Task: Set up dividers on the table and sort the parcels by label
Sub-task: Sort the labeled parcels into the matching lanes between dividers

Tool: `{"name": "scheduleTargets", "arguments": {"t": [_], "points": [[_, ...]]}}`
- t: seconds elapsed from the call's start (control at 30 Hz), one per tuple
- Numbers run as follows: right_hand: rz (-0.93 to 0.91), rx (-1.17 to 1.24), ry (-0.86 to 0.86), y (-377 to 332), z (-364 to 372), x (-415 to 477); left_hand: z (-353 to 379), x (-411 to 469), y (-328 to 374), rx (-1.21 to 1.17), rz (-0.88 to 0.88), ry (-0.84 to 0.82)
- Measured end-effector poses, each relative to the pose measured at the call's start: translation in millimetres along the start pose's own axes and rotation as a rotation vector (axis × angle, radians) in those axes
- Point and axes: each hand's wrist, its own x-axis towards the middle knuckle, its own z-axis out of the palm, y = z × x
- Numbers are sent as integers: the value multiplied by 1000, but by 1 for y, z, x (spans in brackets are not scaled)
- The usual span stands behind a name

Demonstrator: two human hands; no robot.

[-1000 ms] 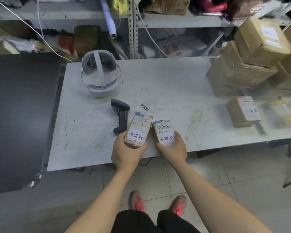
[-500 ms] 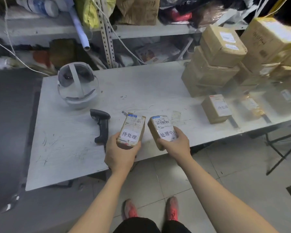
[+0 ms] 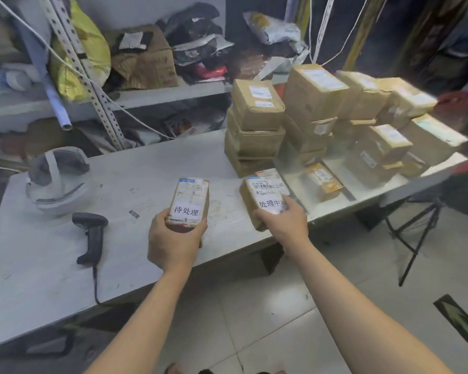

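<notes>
Two grips: left hand [image 3: 173,238] curled round the 待处理 parcel [image 3: 190,197], right hand [image 3: 284,221] round the 处理中 parcel [image 3: 260,194], by the worktop [image 3: 52,265] edge; I fear either slipping off.

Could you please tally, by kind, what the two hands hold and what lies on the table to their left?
Brown cardboard parcels: 2, the parcel marked 待处理 in the left hand, the parcel marked 处理中 in the right hand
Black handheld barcode scanner: 1
White headset with a strap: 1
Small printed paper slip: 1
Total: 5
</notes>
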Motion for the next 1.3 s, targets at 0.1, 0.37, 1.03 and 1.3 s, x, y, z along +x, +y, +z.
{"name": "scheduleTargets", "arguments": {"t": [0.1,0.37,1.03,1.3], "points": [[-35,-9,12,4,-52,21,31,-26,34,-26,2,9],[-27,-110,59,17,-148,83,121,-75,106,-10,32,-27],[33,-345,101,42,-175,272,281,-27,137,-41,-116,42],[22,-360,5,63,-165,312,299,-36,144,6,-126,101]]}}
